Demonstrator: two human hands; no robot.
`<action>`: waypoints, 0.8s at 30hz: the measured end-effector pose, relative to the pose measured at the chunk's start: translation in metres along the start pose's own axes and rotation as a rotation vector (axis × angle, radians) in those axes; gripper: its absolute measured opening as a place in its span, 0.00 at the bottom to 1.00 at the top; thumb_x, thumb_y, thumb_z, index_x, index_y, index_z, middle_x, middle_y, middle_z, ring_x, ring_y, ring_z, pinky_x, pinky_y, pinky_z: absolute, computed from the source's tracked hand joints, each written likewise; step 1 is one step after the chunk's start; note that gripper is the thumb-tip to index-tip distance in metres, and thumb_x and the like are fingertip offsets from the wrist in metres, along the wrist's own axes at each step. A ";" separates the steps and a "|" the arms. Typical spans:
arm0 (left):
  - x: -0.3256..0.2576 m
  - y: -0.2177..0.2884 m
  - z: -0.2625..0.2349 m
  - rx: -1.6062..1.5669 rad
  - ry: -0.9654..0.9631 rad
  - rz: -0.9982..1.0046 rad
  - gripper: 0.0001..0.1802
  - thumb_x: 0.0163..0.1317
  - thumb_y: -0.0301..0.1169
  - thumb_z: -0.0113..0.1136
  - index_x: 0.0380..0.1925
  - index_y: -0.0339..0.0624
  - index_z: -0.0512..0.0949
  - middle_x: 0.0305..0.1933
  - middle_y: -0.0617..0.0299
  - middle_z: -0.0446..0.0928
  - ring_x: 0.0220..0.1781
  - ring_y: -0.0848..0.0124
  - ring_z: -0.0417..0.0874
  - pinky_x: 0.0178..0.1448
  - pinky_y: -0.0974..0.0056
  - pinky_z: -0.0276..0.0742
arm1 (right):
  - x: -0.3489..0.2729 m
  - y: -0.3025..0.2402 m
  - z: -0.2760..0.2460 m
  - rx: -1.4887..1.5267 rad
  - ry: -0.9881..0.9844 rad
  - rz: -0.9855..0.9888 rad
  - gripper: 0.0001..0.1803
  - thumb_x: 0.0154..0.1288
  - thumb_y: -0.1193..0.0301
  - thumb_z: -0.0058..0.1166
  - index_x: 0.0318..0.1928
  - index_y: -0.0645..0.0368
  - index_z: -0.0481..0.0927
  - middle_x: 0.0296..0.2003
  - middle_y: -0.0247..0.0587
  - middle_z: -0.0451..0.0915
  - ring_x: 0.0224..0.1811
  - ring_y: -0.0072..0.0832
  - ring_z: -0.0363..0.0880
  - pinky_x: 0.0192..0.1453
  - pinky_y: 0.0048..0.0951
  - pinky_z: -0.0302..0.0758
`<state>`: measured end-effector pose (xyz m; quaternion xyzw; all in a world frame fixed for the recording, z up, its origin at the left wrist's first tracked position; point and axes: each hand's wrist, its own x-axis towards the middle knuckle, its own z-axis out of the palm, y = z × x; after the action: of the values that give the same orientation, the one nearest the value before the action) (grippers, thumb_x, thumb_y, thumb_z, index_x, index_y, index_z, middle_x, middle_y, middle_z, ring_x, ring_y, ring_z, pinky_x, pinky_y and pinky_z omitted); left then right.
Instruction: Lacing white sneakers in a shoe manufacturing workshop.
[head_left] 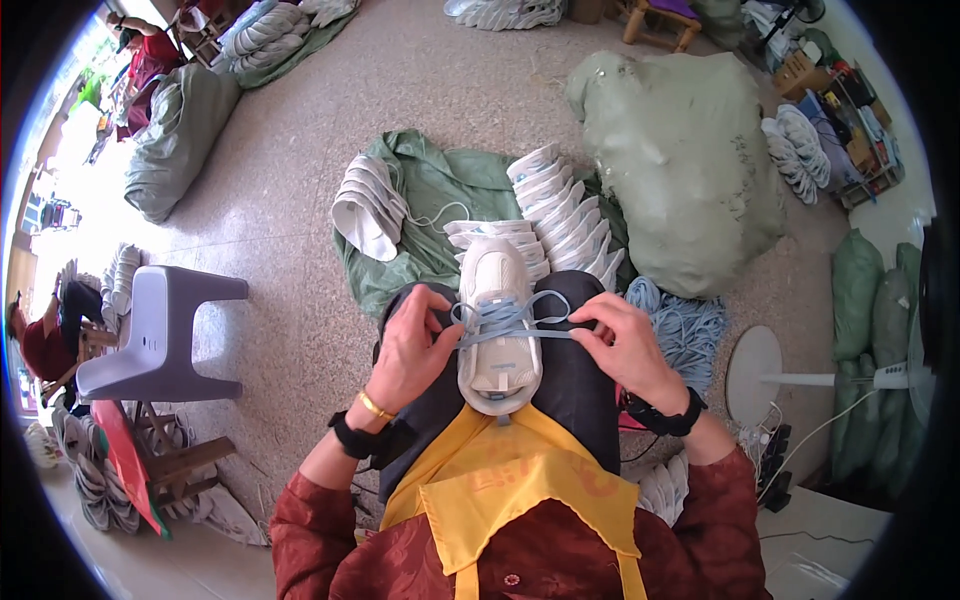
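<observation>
A white shoe upper (pixel 497 373) rests on my lap between my knees, its toe pointing away from me. Light blue shoelace (pixel 497 318) runs through its eyelets, with loops standing out to both sides. On the left of the shoe, my left hand (pixel 409 340) pinches the lace between thumb and fingers. My right hand (pixel 622 340) pinches the lace on the other side, and a stretch of it runs straight from there across the shoe's tongue. Both hands are level with each other, just off the shoe's sides.
Stacked white shoe uppers (pixel 565 210) lie on a green cloth (pixel 440 170) ahead. A bundle of blue laces (pixel 685 335) sits by my right knee. Big sack (pixel 690 170) stands far right, grey plastic chair (pixel 150 330) left, floor fan (pixel 760 378) right. Other people (pixel 45 335) sit at far left.
</observation>
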<state>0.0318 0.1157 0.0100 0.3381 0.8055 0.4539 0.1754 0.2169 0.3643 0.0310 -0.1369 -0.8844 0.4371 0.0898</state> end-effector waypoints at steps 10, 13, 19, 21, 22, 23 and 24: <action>0.003 -0.004 0.007 -0.684 -0.167 -0.119 0.08 0.66 0.21 0.65 0.37 0.35 0.73 0.27 0.65 0.71 0.29 0.81 0.72 0.32 0.69 0.70 | 0.001 -0.003 0.017 -0.041 -0.012 -0.052 0.08 0.63 0.79 0.68 0.37 0.65 0.79 0.32 0.40 0.81 0.24 0.27 0.81 0.28 0.28 0.75; -0.003 0.000 -0.006 -0.236 -0.291 -0.069 0.09 0.62 0.22 0.67 0.34 0.35 0.74 0.26 0.64 0.71 0.28 0.78 0.73 0.33 0.67 0.71 | 0.005 0.002 0.020 0.023 -0.018 -0.015 0.07 0.65 0.79 0.66 0.37 0.65 0.79 0.29 0.39 0.81 0.23 0.24 0.80 0.27 0.27 0.74; -0.003 0.015 -0.008 -0.124 -0.283 -0.038 0.10 0.64 0.27 0.68 0.31 0.38 0.74 0.23 0.69 0.68 0.25 0.81 0.65 0.29 0.68 0.64 | 0.006 -0.001 0.021 0.046 -0.020 0.022 0.07 0.67 0.76 0.67 0.36 0.64 0.79 0.26 0.39 0.83 0.22 0.24 0.82 0.27 0.27 0.75; -0.003 0.013 -0.008 -0.154 -0.279 -0.073 0.10 0.64 0.27 0.68 0.30 0.39 0.74 0.23 0.69 0.67 0.25 0.81 0.65 0.29 0.68 0.63 | 0.006 -0.001 0.020 0.047 -0.032 0.047 0.08 0.67 0.74 0.66 0.36 0.64 0.79 0.26 0.42 0.83 0.23 0.28 0.84 0.28 0.29 0.76; -0.003 0.012 -0.008 -0.135 -0.279 -0.087 0.11 0.65 0.28 0.68 0.30 0.39 0.74 0.23 0.69 0.67 0.25 0.81 0.64 0.29 0.68 0.62 | 0.007 0.000 0.020 0.048 -0.028 0.053 0.09 0.68 0.74 0.67 0.36 0.64 0.79 0.25 0.41 0.83 0.22 0.26 0.83 0.27 0.28 0.76; -0.003 0.010 -0.008 -0.116 -0.280 -0.101 0.12 0.65 0.28 0.68 0.29 0.39 0.73 0.23 0.69 0.66 0.25 0.81 0.64 0.30 0.68 0.62 | 0.007 0.000 0.020 0.050 -0.024 0.060 0.09 0.68 0.73 0.67 0.35 0.64 0.79 0.23 0.40 0.82 0.21 0.24 0.82 0.27 0.26 0.75; -0.004 0.008 -0.008 -0.118 -0.280 -0.102 0.12 0.65 0.28 0.68 0.29 0.39 0.73 0.23 0.69 0.66 0.25 0.81 0.64 0.30 0.68 0.62 | 0.007 0.001 0.020 0.050 -0.025 0.061 0.09 0.68 0.73 0.67 0.35 0.64 0.79 0.23 0.40 0.82 0.21 0.24 0.82 0.27 0.26 0.75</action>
<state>0.0333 0.1114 0.0209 0.3461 0.7613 0.4391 0.3284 0.2053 0.3523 0.0180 -0.1558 -0.8698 0.4631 0.0685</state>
